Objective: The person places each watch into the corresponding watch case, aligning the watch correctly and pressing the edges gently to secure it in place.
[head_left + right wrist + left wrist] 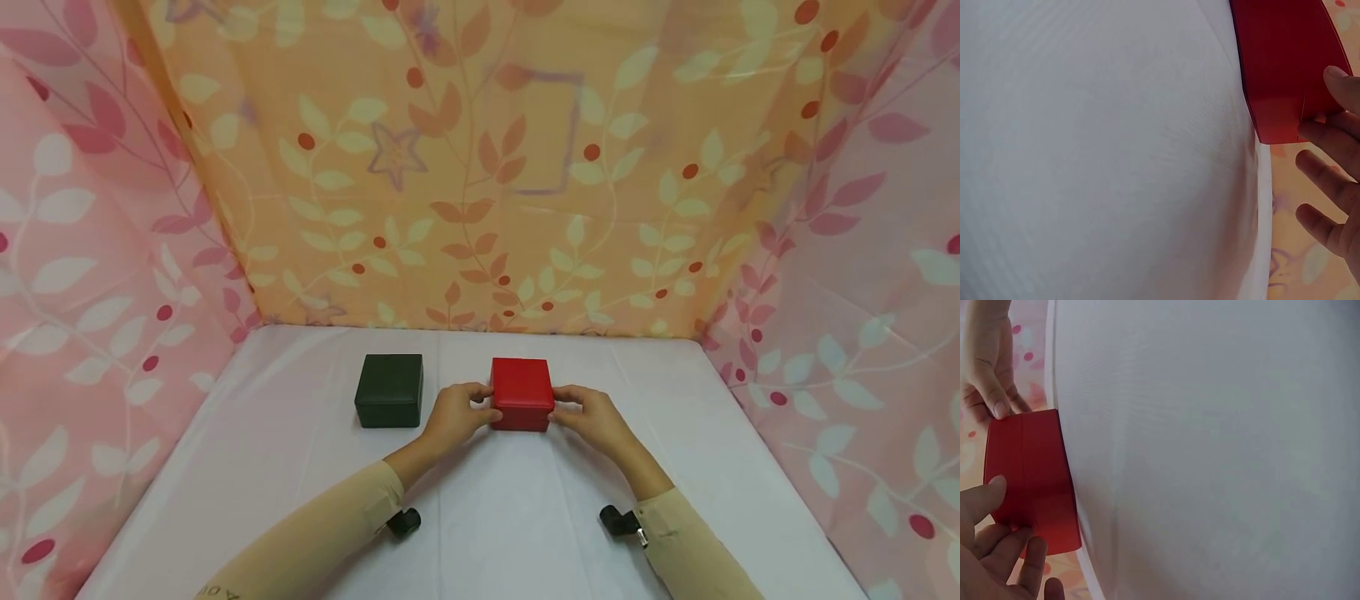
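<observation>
A closed red box (522, 392) stands on the white-covered table, with a hand at each side. My left hand (453, 418) holds its left side, thumb near the front corner and fingers farther back. On the opposite side, my right hand (597, 419) grips the box in the same way. In the left wrist view, the thumb lies on the front face of the red box (1035, 481) and fingertips touch its side. The right wrist view has the thumb and forefinger on the box (1291, 69) close to the lid seam; the other fingers are spread off it.
A dark green box (390, 390), also closed, stands left of the red one, beside my left hand. White cloth (510, 517) covers the table. An orange patterned curtain (465, 167) hangs behind, with pink patterned curtains (97, 317) at both sides.
</observation>
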Tool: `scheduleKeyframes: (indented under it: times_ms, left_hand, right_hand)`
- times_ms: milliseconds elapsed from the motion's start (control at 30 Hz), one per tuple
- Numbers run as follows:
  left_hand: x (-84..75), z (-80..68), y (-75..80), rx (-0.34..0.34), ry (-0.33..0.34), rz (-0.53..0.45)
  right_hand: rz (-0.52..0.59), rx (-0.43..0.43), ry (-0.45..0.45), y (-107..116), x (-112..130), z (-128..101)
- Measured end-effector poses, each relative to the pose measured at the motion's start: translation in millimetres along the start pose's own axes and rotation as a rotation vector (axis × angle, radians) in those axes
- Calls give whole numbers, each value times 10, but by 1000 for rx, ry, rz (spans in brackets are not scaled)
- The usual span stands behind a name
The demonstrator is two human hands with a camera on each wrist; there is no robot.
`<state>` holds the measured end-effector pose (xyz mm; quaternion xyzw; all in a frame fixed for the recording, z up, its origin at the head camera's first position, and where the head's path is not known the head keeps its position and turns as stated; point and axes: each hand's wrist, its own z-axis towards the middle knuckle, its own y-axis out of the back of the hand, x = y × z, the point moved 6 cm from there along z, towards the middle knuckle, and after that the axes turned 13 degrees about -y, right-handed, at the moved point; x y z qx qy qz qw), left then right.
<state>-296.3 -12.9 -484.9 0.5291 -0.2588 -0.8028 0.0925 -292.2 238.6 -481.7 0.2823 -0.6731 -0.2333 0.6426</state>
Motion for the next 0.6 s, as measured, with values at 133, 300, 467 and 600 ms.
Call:
scheduleKeyframes:
  times_ms: [133,300,467,600]
  left_hand:
    - [-38,14,32,33,-26,24]
    - [-43,11,66,68,-30,24]
    - [-29,-48,64,109,-30,-16]
    - [-35,-86,74,138,-29,-38]
  right_hand:
    - [-44,-3,14,16,41,-17]
    - [-110,1,65,13,67,-37]
    - [-174,10,127,6,63,-96]
    - [-209,-7,167,36,87,-156]
